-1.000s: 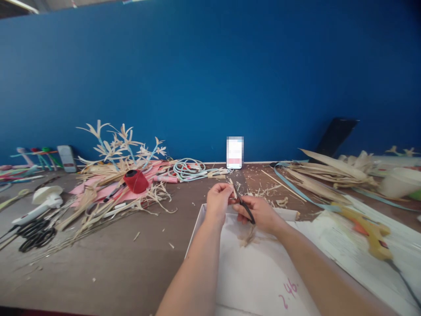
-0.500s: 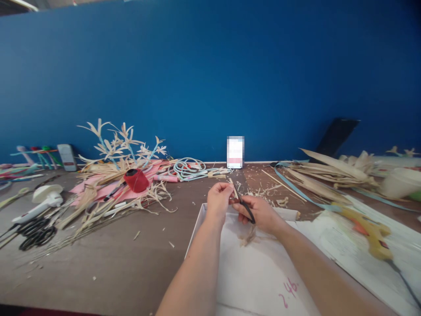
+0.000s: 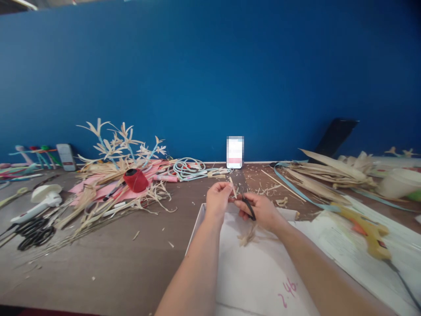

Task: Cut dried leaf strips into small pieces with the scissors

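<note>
Under my forearms, box lid [image 3: 250, 274]: white, raised edge, pink writing at the near right; sits on the brown surface [image 3: 148, 259].
Shreds [image 3: 247, 238]: pale clump, looks to lie on the lid, just nearer me than my right hand.
Right grip [image 3: 264, 212]: clamped on the scissors.
Scissors [image 3: 251, 210]: just swung more upright and backed off the strip; blades too faint to tell if parted.
Left grip [image 3: 218, 199]: fingertips pinched together on the strip, barely moved.
Strip [image 3: 232, 187]: pale, up between both hands near the lid's far edge; looks apart from the blades.
Work: my read, no cut under way this instant; strip held steady, blades clear.
Scraps [image 3: 265, 190]: scattered beyond my hands, unchanged.
Phone [image 3: 235, 152]: upright by the blue wall [image 3: 210, 79], screen pixelated.
</note>
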{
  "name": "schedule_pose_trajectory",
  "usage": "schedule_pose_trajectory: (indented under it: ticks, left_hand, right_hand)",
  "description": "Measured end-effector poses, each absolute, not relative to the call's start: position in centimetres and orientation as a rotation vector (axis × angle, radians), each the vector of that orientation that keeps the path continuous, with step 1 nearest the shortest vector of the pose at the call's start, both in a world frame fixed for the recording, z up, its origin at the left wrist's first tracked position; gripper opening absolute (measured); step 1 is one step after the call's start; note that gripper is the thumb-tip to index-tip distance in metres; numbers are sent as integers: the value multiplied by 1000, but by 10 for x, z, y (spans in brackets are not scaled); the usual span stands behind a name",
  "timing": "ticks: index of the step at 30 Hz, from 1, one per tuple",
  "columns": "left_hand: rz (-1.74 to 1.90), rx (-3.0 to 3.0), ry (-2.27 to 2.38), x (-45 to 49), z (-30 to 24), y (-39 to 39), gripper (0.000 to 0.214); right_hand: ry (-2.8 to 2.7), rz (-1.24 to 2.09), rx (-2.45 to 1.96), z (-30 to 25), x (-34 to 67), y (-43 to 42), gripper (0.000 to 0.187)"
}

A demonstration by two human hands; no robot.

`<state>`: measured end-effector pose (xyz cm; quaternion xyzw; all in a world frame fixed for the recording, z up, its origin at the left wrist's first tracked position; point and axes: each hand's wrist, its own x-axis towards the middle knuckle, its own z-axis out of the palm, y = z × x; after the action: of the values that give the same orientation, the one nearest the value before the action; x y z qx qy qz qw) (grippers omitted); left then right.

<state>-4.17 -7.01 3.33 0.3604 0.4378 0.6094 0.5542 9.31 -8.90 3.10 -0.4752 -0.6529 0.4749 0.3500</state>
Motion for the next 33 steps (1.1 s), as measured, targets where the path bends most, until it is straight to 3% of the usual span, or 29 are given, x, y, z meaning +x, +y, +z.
schedule_pose_trajectory:
  ticks: [22, 33]
  left_hand:
    - [1360, 812, 1019, -41, 38, -71, 25]
    - [1352, 832, 973, -40, 35, -70, 29]
  right_hand:
    - [-1499, 1142, -1340, 37, 94, -87, 38]
    - [-1538, 810, -1428, 37, 113, -81, 53]
